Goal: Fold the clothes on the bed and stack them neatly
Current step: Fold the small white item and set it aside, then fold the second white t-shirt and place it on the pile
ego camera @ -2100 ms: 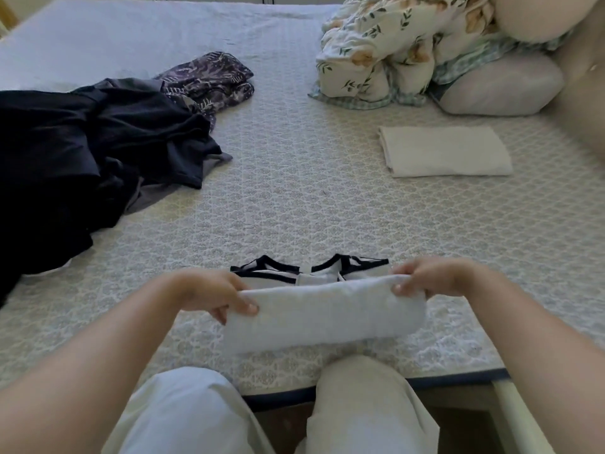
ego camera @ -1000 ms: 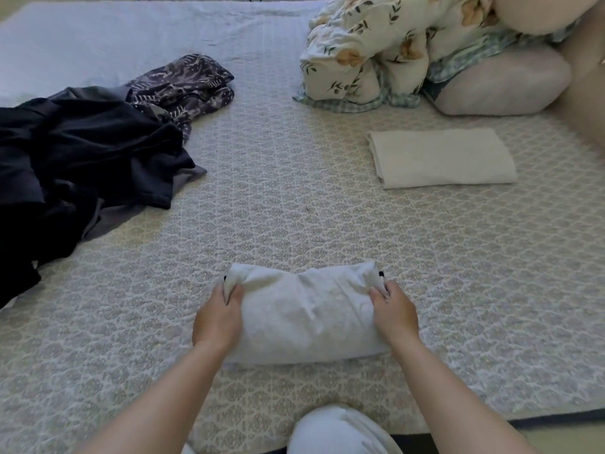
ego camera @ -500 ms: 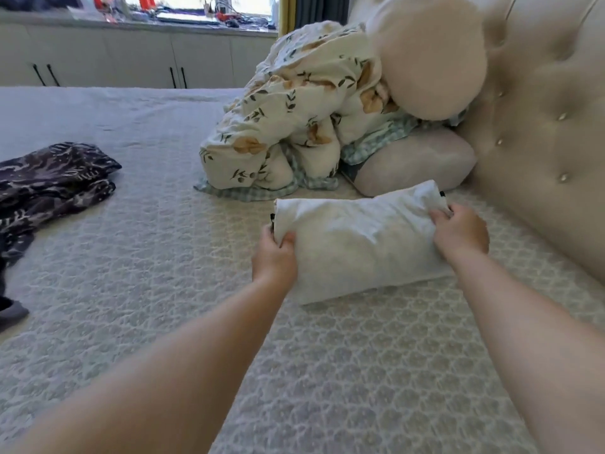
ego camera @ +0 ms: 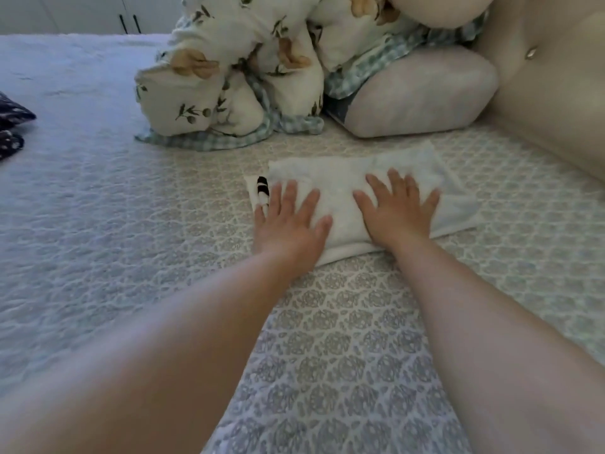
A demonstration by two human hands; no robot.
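Two flat, spread hands, left [ego camera: 289,221] and right [ego camera: 397,211], atop folded white garment [ego camera: 347,178]; black-striped trim at its left edge

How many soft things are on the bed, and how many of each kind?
White folded clothes, stacked under the hands: 2 (top, bottom)
Dark patterned clothes: 1
Flowery quilt: 1
Pillows: 2 (lower, upper)
Total: 6

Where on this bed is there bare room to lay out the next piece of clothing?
Bare bedspread lies left of the folded white stack, between it and the dark patterned garment. Crowded: floral quilt, pillow and headboard hem the stack.
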